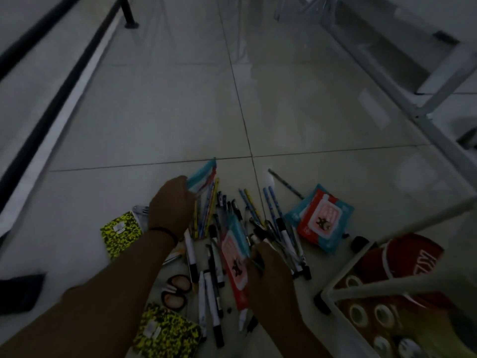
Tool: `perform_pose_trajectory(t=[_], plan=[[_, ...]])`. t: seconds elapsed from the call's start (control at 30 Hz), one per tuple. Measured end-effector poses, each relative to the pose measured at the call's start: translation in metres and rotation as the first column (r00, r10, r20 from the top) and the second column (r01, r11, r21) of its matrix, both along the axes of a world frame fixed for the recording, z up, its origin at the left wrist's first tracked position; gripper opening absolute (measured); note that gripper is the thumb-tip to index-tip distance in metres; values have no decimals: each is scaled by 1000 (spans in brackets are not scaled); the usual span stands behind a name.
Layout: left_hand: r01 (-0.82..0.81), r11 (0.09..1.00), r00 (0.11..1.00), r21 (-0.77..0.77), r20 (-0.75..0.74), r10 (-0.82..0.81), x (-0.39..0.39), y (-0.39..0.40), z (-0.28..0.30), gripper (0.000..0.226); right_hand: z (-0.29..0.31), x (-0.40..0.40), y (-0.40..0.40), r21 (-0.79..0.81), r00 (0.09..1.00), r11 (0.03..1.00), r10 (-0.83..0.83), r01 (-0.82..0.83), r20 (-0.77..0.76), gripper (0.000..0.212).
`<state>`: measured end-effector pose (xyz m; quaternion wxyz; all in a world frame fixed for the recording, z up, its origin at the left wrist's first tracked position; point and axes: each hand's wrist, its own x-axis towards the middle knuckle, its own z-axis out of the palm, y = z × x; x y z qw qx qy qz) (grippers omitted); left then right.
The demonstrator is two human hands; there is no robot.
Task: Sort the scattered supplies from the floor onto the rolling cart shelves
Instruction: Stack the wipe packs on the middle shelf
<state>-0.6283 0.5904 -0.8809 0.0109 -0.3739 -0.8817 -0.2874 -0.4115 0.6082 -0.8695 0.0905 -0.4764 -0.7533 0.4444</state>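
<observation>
A heap of pens, markers and pencils point(229, 228) lies on the tiled floor in front of me. My left hand point(171, 205) grips a blue and red wipes packet point(202, 175) lifted at the heap's far left. My right hand point(269, 272) reaches into the pens, its fingers curled around a few of them beside a second wipes packet point(236, 257). A third wipes packet point(320, 218) lies flat to the right. The white rolling cart point(343, 275) stands at the lower right, holding tape rolls point(357, 313) and a red cap point(410, 257).
Two yellow-black notebooks point(120, 232) point(167, 332) lie on the left, with orange-handled scissors point(175, 290) between them. A dark flat object point(20, 293) sits at the far left. White table legs point(423, 107) run along the right, a black rail point(51, 81) along the left.
</observation>
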Motion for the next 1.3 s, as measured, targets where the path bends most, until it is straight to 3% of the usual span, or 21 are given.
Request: perform_pose_trajectory(t=[0.1, 0.2, 0.3, 0.37, 0.43, 0.5, 0.63, 0.8, 1.0, 1.3], plan=[[-218, 956, 960, 194, 217, 175, 22, -32, 27, 25, 35, 22, -18, -73, 996, 995, -71, 66, -62, 5], [-415, 882, 807, 222, 537, 245, 43, -64, 48, 28, 75, 50, -40, -77, 985, 994, -92, 82, -143, 26], [-383, 887, 645, 257, 762, 58, 80, -96, 81, 33, 121, 82, -64, -106, 972, 991, -108, 87, -209, 29], [-402, 855, 482, 327, 870, -106, 120, -119, 117, 39, 151, 109, -81, -111, 960, 988, -128, 103, -249, 26], [-393, 825, 344, 405, 897, -277, 156, -140, 153, 32, 181, 141, -99, -102, 936, 987, -153, 126, -316, 19], [-346, 811, 273, 471, 878, -393, 187, -159, 185, 23, 207, 172, -117, -118, 893, 977, -212, 180, -397, 6], [-258, 805, 261, 534, 841, -474, 234, -187, 231, 33, 248, 231, -141, -187, 771, 939, -345, 290, -535, 20], [-180, 805, 278, 566, 814, -510, 287, -195, 275, 45, 294, 285, -157, -227, 614, 891, -439, 394, -656, 21], [-167, 760, 257, 628, 772, -582, 325, -183, 305, 33, 319, 312, -156, -176, 566, 866, -447, 468, -693, 20], [-189, 810, 273, 555, 822, -500, 320, -169, 278, 27, 271, 301, -113, -256, 474, 712, -649, 654, -595, 24]])
